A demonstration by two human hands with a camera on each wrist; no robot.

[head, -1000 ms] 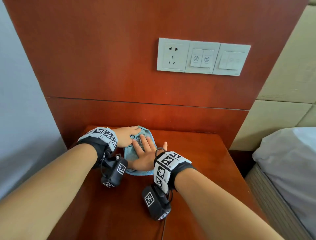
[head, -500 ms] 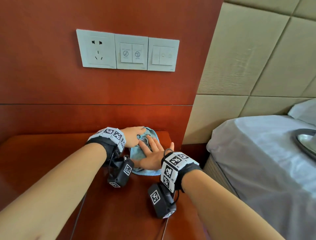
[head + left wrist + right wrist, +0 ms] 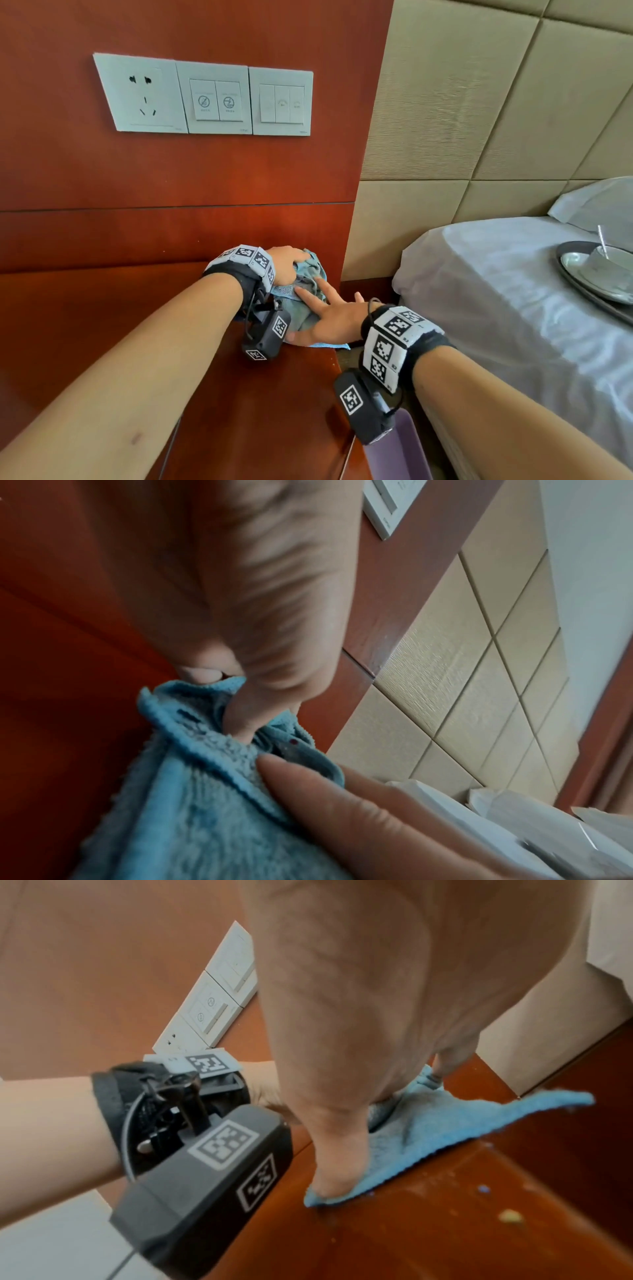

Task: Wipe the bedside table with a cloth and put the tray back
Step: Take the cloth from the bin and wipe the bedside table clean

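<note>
A blue terry cloth (image 3: 308, 291) (image 3: 192, 791) (image 3: 445, 1129) lies at the back right corner of the red-brown bedside table (image 3: 239, 411), one corner hanging over the right edge. My left hand (image 3: 287, 265) grips its bunched far end, fingers curled into the folds. My right hand (image 3: 329, 315) lies flat on the cloth with fingers spread and straight, pressing it down. The dark oval tray (image 3: 596, 277) sits on the bed at the right, with a silver saucer, cup and spoon in it.
A wood wall panel with a socket and switch plates (image 3: 205, 97) rises behind the table. The white-sheeted bed (image 3: 496, 308) and a padded beige headboard (image 3: 479, 102) are close on the right. A purple bin (image 3: 400, 455) stands between them. Crumbs (image 3: 510, 1217) lie near the table's edge.
Both hands have slid the cloth rightward across the table to its back right corner. My view has swung right, bringing the bed and tray into sight.
</note>
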